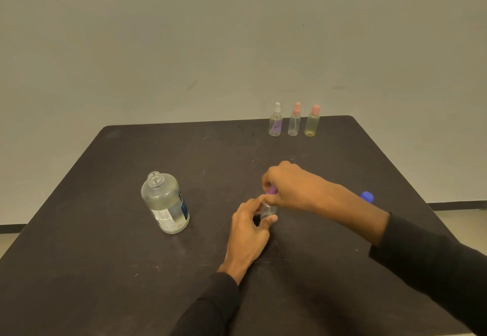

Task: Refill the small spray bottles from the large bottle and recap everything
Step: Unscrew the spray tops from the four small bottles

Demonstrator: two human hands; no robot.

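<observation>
Now the small spray bottle [268, 210], upright and right of the large bottle [165, 202], is gripped low by the left hand [249, 226]; directly above, its purple cap [271, 190] is pinched by the right hand [290, 185].

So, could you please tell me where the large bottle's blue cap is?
The blue cap lies on the table at its right edge, just behind the right forearm.
</observation>
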